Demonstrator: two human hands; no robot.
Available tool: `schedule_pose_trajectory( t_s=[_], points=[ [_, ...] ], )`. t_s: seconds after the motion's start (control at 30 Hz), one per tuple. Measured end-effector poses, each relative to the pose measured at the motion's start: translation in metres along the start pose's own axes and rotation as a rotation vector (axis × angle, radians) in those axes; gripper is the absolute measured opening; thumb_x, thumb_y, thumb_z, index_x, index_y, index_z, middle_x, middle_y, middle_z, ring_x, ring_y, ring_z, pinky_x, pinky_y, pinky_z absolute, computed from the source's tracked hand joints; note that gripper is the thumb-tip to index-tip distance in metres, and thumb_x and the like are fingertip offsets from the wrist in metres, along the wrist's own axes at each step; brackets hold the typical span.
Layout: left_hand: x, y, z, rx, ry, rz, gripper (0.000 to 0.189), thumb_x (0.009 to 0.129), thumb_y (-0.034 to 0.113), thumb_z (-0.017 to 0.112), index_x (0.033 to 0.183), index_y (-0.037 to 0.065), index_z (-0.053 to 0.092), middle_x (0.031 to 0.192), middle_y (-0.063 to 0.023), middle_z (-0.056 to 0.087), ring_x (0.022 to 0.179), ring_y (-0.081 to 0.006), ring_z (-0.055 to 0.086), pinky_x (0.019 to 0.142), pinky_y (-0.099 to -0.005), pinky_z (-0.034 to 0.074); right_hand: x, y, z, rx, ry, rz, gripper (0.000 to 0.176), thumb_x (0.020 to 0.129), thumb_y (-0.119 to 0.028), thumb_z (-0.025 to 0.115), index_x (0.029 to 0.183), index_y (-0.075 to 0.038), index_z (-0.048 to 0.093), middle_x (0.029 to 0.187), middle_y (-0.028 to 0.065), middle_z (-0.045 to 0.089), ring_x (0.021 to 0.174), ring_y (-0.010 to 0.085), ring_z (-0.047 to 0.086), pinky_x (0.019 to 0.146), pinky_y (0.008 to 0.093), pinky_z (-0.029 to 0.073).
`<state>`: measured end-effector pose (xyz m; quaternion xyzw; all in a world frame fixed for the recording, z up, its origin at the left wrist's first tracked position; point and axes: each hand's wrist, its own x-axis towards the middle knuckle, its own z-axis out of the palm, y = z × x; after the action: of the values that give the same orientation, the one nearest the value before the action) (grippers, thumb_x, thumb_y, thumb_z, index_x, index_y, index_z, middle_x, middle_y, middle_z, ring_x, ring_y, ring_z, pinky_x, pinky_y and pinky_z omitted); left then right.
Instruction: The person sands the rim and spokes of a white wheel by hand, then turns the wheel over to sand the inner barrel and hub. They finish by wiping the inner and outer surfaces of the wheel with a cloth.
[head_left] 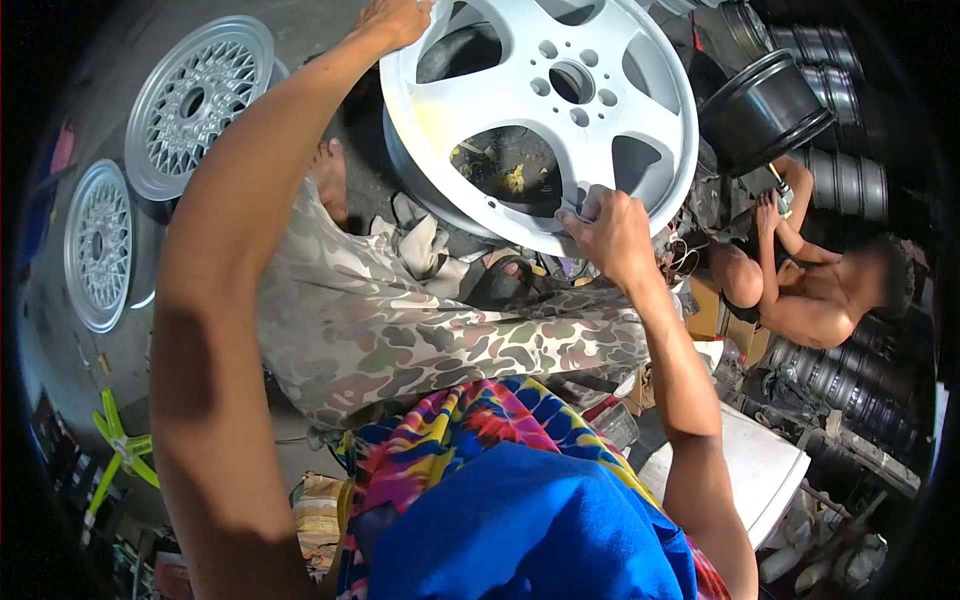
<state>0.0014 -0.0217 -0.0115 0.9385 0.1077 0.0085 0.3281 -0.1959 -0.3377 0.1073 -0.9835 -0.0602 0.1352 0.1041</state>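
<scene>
A large white wheel rim point(560, 130) with wide spokes fills the top middle of the head view, tilted, with a yellowish patch on its left side. My left hand point(395, 20) is at the rim's upper left edge, its fingers curled and partly cut off by the frame's top. Near the rim's lower edge, my right hand point(610, 232) is closed, pinching a small grey piece point(574, 205) against a spoke. What the piece is cannot be made out. Camouflage cloth point(450, 340) covers my legs below the rim.
Two silver mesh rims point(200, 105) stand at the left, a green spoked wheel point(125, 447) at lower left. A co-worker point(810, 290) sits at the right, hands near a black rim point(765, 110). Stacked rims point(848, 185) line the right side. A white panel point(740, 465) lies lower right.
</scene>
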Motion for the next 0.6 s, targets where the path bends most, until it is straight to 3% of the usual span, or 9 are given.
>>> schedule_pose_trajectory(
  t_s=[0.07, 0.2, 0.27, 0.3, 0.37, 0.43, 0.5, 0.57, 0.6],
  points=[
    [0.002, 0.000, 0.004, -0.002, 0.007, 0.005, 0.051, 0.102, 0.033, 0.052, 0.140, 0.000, 0.043, 0.139, -0.0323, 0.053, 0.133, -0.0497, 0.047, 0.112, -0.0579, 0.037, -0.001, 0.002, -0.001, 0.015, 0.001, 0.037, 0.029, 0.076, -0.023, 0.083, 0.076, 0.003, 0.070, 0.068, 0.0243, 0.067, 0.070, 0.0406, 0.070, 0.070, 0.0453, 0.056],
    [0.003, -0.002, 0.001, 0.001, 0.028, 0.015, 0.052, 0.102, 0.033, 0.052, 0.141, 0.000, 0.043, 0.140, -0.0315, 0.052, 0.132, -0.0496, 0.048, 0.111, -0.0574, 0.037, 0.059, 0.004, -0.003, -0.029, 0.167, -0.224, 0.032, 0.076, -0.026, 0.084, 0.076, 0.002, 0.067, 0.069, 0.0230, 0.067, 0.070, 0.0419, 0.069, 0.068, 0.0479, 0.055],
    [-0.001, -0.001, -0.004, -0.002, 0.012, -0.001, 0.052, 0.102, 0.034, 0.052, 0.142, 0.000, 0.042, 0.140, -0.0309, 0.052, 0.132, -0.0494, 0.048, 0.111, -0.0573, 0.037, 0.103, -0.009, -0.007, -0.180, 0.155, -0.417, 0.029, 0.078, -0.027, 0.083, 0.084, -0.002, 0.068, 0.074, 0.0215, 0.069, 0.076, 0.0429, 0.069, 0.068, 0.0498, 0.054],
    [-0.002, -0.001, -0.005, -0.003, -0.003, -0.014, 0.053, 0.103, 0.034, 0.051, 0.142, 0.000, 0.042, 0.141, -0.0304, 0.052, 0.132, -0.0491, 0.048, 0.111, -0.0571, 0.037, 0.116, -0.019, -0.013, -0.217, 0.108, -0.639, 0.036, 0.081, -0.031, 0.081, 0.088, 0.000, 0.063, 0.072, 0.0198, 0.067, 0.073, 0.0408, 0.068, 0.066, 0.0486, 0.052],
    [-0.001, 0.003, -0.009, 0.001, -0.016, -0.013, 0.054, 0.103, 0.035, 0.051, 0.143, 0.000, 0.042, 0.141, -0.0298, 0.052, 0.132, -0.0489, 0.048, 0.111, -0.0569, 0.037, 0.132, -0.040, -0.005, -0.374, 0.134, -0.972, 0.031, 0.086, -0.029, 0.075, 0.097, -0.002, 0.063, 0.075, 0.0181, 0.067, 0.073, 0.0390, 0.069, 0.067, 0.0489, 0.054],
    [-0.003, 0.006, -0.013, -0.021, -0.073, -0.020, 0.054, 0.103, 0.036, 0.050, 0.143, 0.001, 0.042, 0.142, -0.0290, 0.051, 0.134, -0.0483, 0.046, 0.111, -0.0563, 0.038, 0.120, -0.060, -0.005, -0.366, 0.187, -1.131, 0.028, 0.089, -0.028, 0.070, 0.102, -0.005, 0.061, 0.074, 0.0177, 0.066, 0.072, 0.0366, 0.069, 0.066, 0.0482, 0.055],
    [0.006, -0.006, 0.000, 0.018, -0.019, 0.000, 0.055, 0.102, 0.037, 0.050, 0.143, 0.001, 0.042, 0.144, -0.0286, 0.050, 0.135, -0.0475, 0.045, 0.112, -0.0553, 0.037, 0.110, -0.069, -0.012, -0.340, 0.214, -1.137, 0.030, 0.089, -0.029, 0.073, 0.096, -0.004, 0.060, 0.070, 0.0163, 0.065, 0.067, 0.0359, 0.067, 0.062, 0.0454, 0.054],
    [0.011, -0.015, 0.008, 0.055, 0.030, 0.013, 0.056, 0.102, 0.037, 0.051, 0.144, 0.001, 0.041, 0.145, -0.0282, 0.049, 0.137, -0.0466, 0.043, 0.113, -0.0542, 0.037, 0.098, -0.071, -0.031, 0.006, 0.491, -0.960, 0.035, 0.087, -0.029, 0.079, 0.087, -0.002, 0.057, 0.065, 0.0137, 0.062, 0.058, 0.0321, 0.064, 0.057, 0.0408, 0.051],
    [0.009, -0.013, 0.005, 0.092, 0.013, 0.004, 0.059, 0.102, 0.037, 0.052, 0.147, 0.001, 0.039, 0.147, -0.0277, 0.047, 0.139, -0.0460, 0.041, 0.114, -0.0533, 0.035, 0.098, -0.058, -0.039, 0.141, 0.494, -0.742, 0.039, 0.086, -0.034, 0.081, 0.082, -0.002, 0.058, 0.065, 0.0127, 0.064, 0.058, 0.0328, 0.064, 0.053, 0.0417, 0.050]
  ],
)
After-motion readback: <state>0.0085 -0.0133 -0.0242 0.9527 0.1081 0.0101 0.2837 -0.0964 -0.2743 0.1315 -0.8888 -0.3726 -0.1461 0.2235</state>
